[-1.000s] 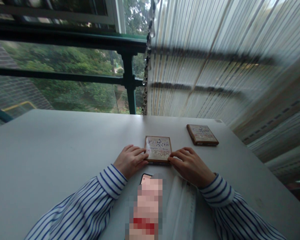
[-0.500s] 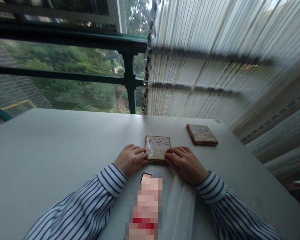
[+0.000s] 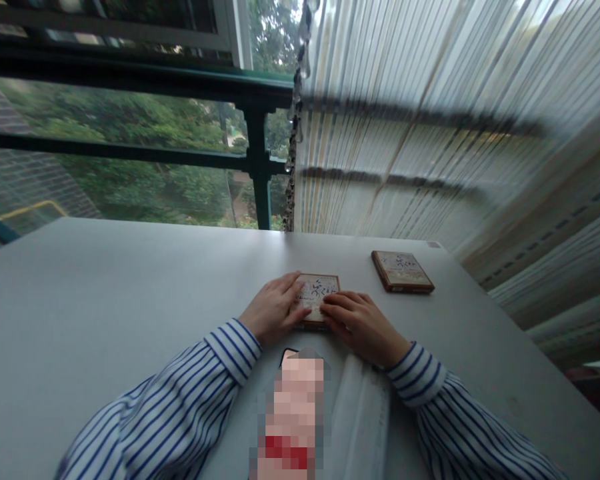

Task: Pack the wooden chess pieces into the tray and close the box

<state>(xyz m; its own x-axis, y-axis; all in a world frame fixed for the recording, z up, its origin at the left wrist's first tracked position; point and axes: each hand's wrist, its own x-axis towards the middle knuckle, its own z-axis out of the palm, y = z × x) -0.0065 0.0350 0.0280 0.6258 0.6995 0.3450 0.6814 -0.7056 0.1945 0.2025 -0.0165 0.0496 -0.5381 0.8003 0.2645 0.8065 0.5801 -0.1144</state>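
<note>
A flat square box with a brown rim and dark brush-style lettering on its pale cover lies on the white table. My left hand grips its left side, fingers over the cover toward the far corner and thumb by the near edge. On the right side my right hand holds the box, its bent fingertips on the cover near the front corner. Both hands hide part of the lettering. A similar second box rests farther back to the right, untouched.
A phone, mostly blurred by pixels, lies nearest me on the white table. Beside it is a clear plastic sleeve or wrapper, partly under my right wrist. A string curtain and a window with green rails stand beyond the table.
My left hand has slid forward and right, its fingers now covering the box's left part. My right fingers have shifted slightly left over the cover. The box stays nearly in place.
</note>
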